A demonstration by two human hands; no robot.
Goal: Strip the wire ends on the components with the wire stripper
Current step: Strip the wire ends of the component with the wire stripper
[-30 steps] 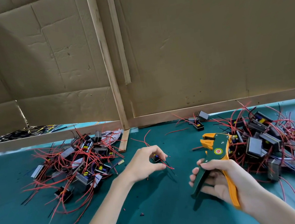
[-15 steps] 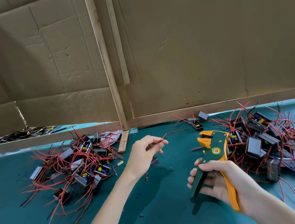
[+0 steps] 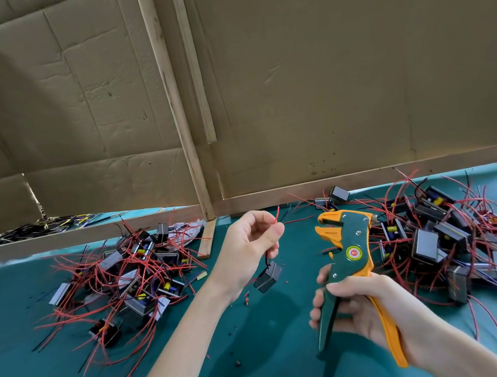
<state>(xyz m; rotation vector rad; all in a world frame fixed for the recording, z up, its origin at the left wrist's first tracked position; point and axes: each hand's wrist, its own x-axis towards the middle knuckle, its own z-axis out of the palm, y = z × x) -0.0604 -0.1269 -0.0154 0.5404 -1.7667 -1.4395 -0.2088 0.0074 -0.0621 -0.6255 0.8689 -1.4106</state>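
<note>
The left hand [image 3: 248, 250] is raised, thumb and forefinger pinching a thin red wire [image 3: 277, 215], its other fingers loosely curled and the bare forearm reaching in from below. The right hand [image 3: 363, 307], lower and nearer, wraps the handles of a green-and-orange wire stripper [image 3: 348, 239].

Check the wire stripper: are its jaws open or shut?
Open: the wire stripper in the right hand shows a gap between its orange jaws, handles spread.

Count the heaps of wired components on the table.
2. The left heap lies left of the left hand; the right heap lies right of the wire stripper held by the right hand. More may be hidden behind the cardboard.
</note>
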